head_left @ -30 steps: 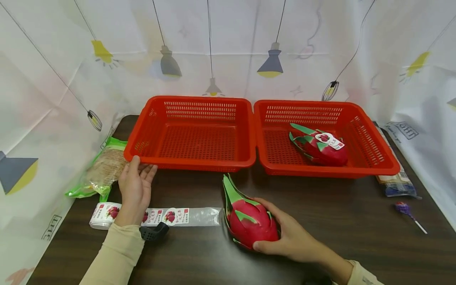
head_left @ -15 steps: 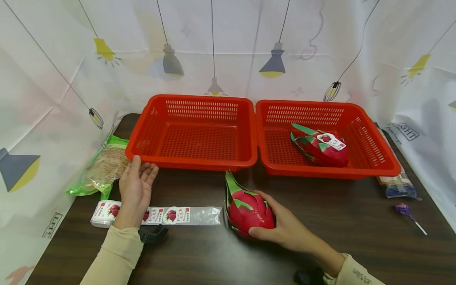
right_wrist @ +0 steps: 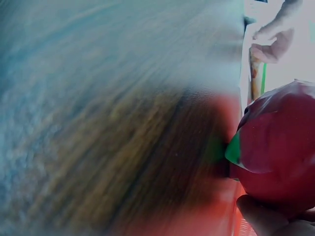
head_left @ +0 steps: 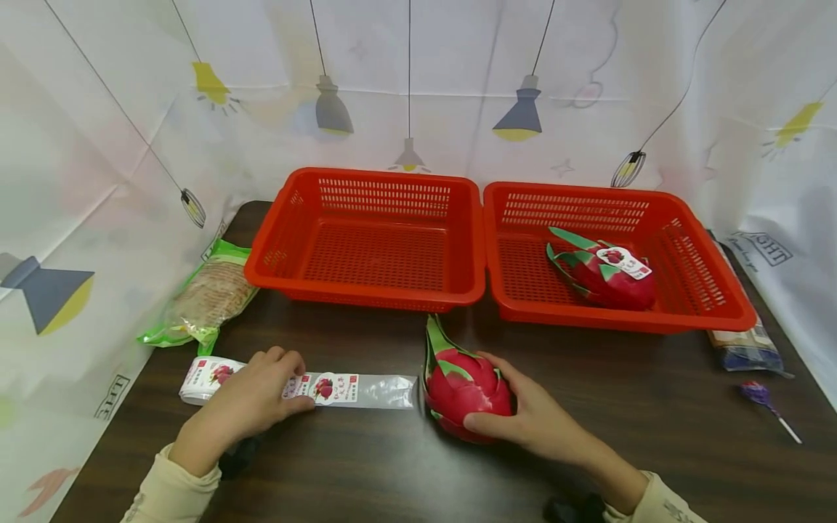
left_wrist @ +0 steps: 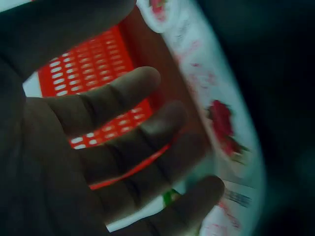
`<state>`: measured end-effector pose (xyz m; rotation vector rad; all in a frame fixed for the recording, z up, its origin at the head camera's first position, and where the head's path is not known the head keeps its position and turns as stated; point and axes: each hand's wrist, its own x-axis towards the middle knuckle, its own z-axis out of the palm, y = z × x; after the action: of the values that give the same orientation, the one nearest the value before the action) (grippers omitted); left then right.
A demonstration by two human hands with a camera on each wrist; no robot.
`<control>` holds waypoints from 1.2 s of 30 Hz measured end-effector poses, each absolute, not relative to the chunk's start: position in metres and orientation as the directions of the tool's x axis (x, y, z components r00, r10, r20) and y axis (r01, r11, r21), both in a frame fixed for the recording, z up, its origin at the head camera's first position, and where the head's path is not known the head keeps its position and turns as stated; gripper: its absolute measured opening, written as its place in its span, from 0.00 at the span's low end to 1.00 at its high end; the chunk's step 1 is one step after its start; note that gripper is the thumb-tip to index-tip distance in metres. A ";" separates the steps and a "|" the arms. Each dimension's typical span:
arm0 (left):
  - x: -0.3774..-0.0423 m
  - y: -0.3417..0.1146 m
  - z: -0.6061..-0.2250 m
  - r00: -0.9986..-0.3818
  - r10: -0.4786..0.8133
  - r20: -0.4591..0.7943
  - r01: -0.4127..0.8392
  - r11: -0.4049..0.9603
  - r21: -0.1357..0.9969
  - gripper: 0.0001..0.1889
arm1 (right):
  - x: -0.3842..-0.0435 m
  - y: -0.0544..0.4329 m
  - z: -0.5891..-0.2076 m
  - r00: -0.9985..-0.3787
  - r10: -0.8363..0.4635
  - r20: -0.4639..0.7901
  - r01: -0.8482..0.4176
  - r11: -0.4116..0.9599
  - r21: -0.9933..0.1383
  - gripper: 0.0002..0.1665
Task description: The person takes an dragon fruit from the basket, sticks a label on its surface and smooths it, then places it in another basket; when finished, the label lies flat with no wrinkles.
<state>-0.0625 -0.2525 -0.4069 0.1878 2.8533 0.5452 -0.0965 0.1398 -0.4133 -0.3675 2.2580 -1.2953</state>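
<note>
The two hands are set apart over the dark desk (head_left: 366, 468). By the right hand (head_left: 532, 418), a red dragon fruit (head_left: 466, 388) is gripped from its right side, the thumb being laid along its near face; the fruit is placed in front of the baskets, with its green leaves pointed toward them. The left hand (head_left: 261, 392) is held over a printed label strip (head_left: 386, 392), its fingers loosely bent and spaced apart with nothing gripped (whether the strip is touched cannot be told). The strip is stretched from its roll (head_left: 204, 379) to just beside the fruit. Behind, two red baskets are lined up side by side: in the right basket (head_left: 608, 318) a second dragon fruit (head_left: 617, 288) is seen, with a white label (head_left: 624, 262) on it, while the left basket (head_left: 366, 293) is flanked by a green-edged bag (head_left: 209, 294). At the far right, a lollipop (head_left: 758, 394) is seen near a blue-ended packet (head_left: 748, 349).
</note>
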 end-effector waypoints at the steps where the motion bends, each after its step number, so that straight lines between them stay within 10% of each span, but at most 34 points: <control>1: -0.061 -0.251 -0.408 -0.961 0.160 -0.224 0.077 0.938 0.337 0.23 | -0.097 0.140 -0.413 -0.836 -0.469 -0.284 0.009 0.507 -0.862 0.54; 36: -0.050 -0.254 -0.416 -0.960 0.270 0.069 0.277 0.899 0.340 0.09 | -0.089 0.137 -0.411 -0.843 -0.499 -0.203 -0.165 0.597 -0.785 0.58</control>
<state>-0.0503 -0.2536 -0.4159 0.4432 3.0807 0.5558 -0.0892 0.1369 -0.4109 -0.5320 2.4236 -1.1319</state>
